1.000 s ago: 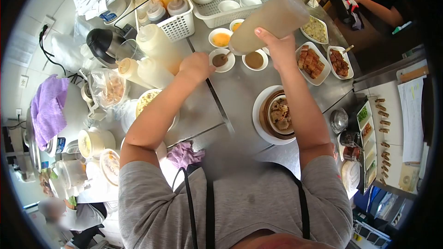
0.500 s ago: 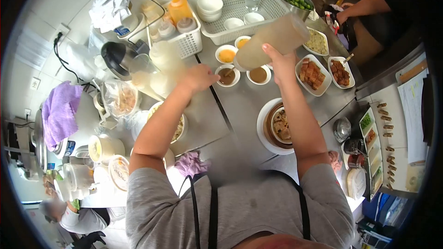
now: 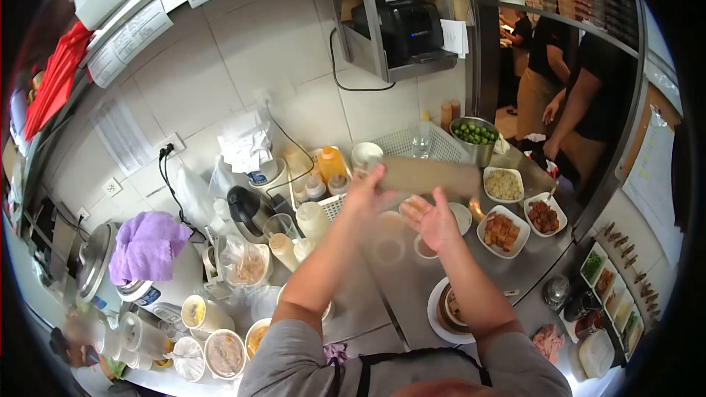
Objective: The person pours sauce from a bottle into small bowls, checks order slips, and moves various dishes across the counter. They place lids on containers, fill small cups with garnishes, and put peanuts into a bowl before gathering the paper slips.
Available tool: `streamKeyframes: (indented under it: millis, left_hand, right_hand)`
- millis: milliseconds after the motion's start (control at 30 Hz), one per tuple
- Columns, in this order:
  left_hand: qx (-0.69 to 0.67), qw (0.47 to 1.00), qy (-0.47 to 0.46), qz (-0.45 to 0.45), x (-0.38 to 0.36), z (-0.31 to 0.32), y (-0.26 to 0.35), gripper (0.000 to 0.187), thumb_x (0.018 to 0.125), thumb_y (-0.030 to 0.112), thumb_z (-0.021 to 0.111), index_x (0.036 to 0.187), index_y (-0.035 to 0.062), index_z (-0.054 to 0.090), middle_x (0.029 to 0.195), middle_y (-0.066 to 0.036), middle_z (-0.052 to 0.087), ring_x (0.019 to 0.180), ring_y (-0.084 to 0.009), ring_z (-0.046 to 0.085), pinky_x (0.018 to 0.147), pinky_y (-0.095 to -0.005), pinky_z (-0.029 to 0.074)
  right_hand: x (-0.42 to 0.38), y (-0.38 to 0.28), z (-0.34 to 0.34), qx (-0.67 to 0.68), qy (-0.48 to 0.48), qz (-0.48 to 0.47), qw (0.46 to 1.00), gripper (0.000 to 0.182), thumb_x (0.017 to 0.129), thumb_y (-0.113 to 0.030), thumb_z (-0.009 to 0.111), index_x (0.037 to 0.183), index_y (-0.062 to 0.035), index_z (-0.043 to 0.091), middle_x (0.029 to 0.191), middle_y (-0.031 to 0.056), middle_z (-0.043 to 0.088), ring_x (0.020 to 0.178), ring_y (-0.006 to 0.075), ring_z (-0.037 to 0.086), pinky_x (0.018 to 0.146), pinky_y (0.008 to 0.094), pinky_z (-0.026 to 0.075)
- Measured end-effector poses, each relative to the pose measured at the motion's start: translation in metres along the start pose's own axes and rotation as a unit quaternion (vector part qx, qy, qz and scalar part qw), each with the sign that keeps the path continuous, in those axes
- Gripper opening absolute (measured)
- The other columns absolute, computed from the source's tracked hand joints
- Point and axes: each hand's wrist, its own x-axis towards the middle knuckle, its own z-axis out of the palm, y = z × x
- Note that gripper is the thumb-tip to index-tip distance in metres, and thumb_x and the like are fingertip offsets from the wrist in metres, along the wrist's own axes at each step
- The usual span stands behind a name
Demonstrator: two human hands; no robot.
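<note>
My left hand has its fingers at the left end of a pale, cloudy squeeze bottle, which lies sideways in the air and is blurred by motion. Just beneath the bottle, my right hand is open, palm showing and fingers apart. Below the hands are small sauce bowls, smeared in view. A white dish sits partly behind my right hand. Under my right forearm, a white plate carries a round bamboo steamer with food, partly covered by the arm.
White dishes of sliced meat, chopped meat and pale chopped food stand right. Behind are a bowl of green limes and a perforated basket. Squeeze bottles crowd the left. People stand beyond the opening.
The view has tilted up, showing more wall and a printer. The bottle has left my right hand's grip and turned level, its end now at my left hand. My right hand has opened.
</note>
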Motion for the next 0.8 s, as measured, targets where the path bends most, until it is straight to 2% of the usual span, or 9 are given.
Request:
streamKeyframes:
  millis: [67,133,167,200,300,400,533,633,800]
  left_hand:
    - [0.086,0.986,0.069,0.126,0.020,-0.002,0.040,0.054,0.074,0.019,0.062,0.116,0.0062,0.031,0.100,-0.010,0.051,0.090,-0.0229,0.052,0.070,-0.0418,0.045]
    - [0.220,0.941,0.144,0.215,0.042,-0.012,0.075,0.064,0.066,0.018,0.069,0.115,0.0019,0.031,0.108,-0.014,0.044,0.095,-0.0242,0.048,0.075,-0.0365,0.043]
    - [0.343,0.865,0.182,0.317,0.061,-0.027,0.088,0.060,0.065,0.018,0.069,0.112,0.0018,0.035,0.104,-0.014,0.048,0.091,-0.0247,0.051,0.075,-0.0358,0.043]
    - [0.454,0.762,0.214,0.409,0.080,-0.043,0.095,0.056,0.064,0.018,0.069,0.109,0.0016,0.039,0.099,-0.013,0.052,0.087,-0.0251,0.053,0.074,-0.0352,0.044]
    - [0.567,0.673,0.269,0.391,0.108,-0.073,0.104,0.063,0.058,0.016,0.071,0.109,-0.0001,0.038,0.103,-0.018,0.046,0.094,-0.0293,0.048,0.081,-0.0346,0.040]
    - [0.620,0.647,0.311,0.316,0.122,-0.095,0.095,0.063,0.058,0.015,0.070,0.110,0.0006,0.038,0.104,-0.019,0.045,0.096,-0.0325,0.046,0.082,-0.0360,0.039]
    - [0.643,0.643,0.350,0.227,0.134,-0.116,0.087,0.060,0.059,0.016,0.069,0.108,0.0003,0.038,0.105,-0.019,0.046,0.096,-0.0332,0.047,0.081,-0.0367,0.040]
    - [0.620,0.696,0.340,0.127,0.143,-0.130,0.095,0.057,0.060,0.022,0.068,0.104,-0.0010,0.040,0.103,-0.022,0.049,0.096,-0.0326,0.048,0.081,-0.0374,0.041]
    - [0.698,0.653,0.291,0.049,0.183,-0.138,0.114,0.050,0.068,0.034,0.062,0.094,-0.0058,0.050,0.093,-0.023,0.056,0.089,-0.0327,0.054,0.072,-0.0366,0.045]
  right_hand:
    - [-0.021,-0.018,0.024,-0.151,0.002,-0.019,0.988,0.064,0.079,-0.033,0.053,0.127,-0.0085,0.018,0.121,0.0150,0.032,0.102,0.0266,0.046,0.077,0.0346,0.039]
    - [-0.043,-0.035,0.033,-0.255,0.011,-0.040,0.966,0.059,0.081,-0.024,0.050,0.128,-0.0071,0.017,0.118,0.0139,0.035,0.092,0.0236,0.052,0.072,0.0297,0.042]
    - [-0.053,-0.042,0.027,-0.266,0.007,-0.042,0.963,0.057,0.081,-0.023,0.049,0.127,-0.0073,0.019,0.117,0.0133,0.036,0.090,0.0229,0.052,0.072,0.0295,0.042]
    - [-0.065,-0.050,0.017,-0.277,0.003,-0.045,0.960,0.054,0.082,-0.022,0.049,0.126,-0.0074,0.021,0.116,0.0128,0.037,0.089,0.0223,0.053,0.071,0.0293,0.042]
    - [-0.095,-0.060,-0.011,-0.314,0.042,-0.045,0.947,0.047,0.083,-0.018,0.046,0.125,-0.0090,0.026,0.112,0.0122,0.042,0.083,0.0216,0.054,0.069,0.0297,0.043]
    - [-0.126,-0.066,-0.033,-0.331,0.085,-0.047,0.939,0.045,0.081,-0.016,0.047,0.122,-0.0101,0.030,0.107,0.0113,0.045,0.080,0.0214,0.055,0.068,0.0295,0.044]
    - [-0.160,-0.078,-0.050,-0.310,0.146,-0.038,0.939,0.043,0.077,-0.012,0.050,0.118,-0.0127,0.035,0.106,0.0085,0.045,0.076,0.0178,0.055,0.064,0.0259,0.044]
    - [-0.180,-0.082,-0.064,-0.295,0.169,-0.079,0.937,0.043,0.076,-0.014,0.052,0.116,-0.0127,0.037,0.102,0.0072,0.047,0.073,0.0169,0.055,0.062,0.0258,0.044]
    - [-0.200,-0.091,-0.068,-0.283,0.212,-0.101,0.930,0.041,0.075,-0.016,0.053,0.113,-0.0115,0.039,0.098,0.0066,0.049,0.070,0.0159,0.055,0.061,0.0255,0.044]
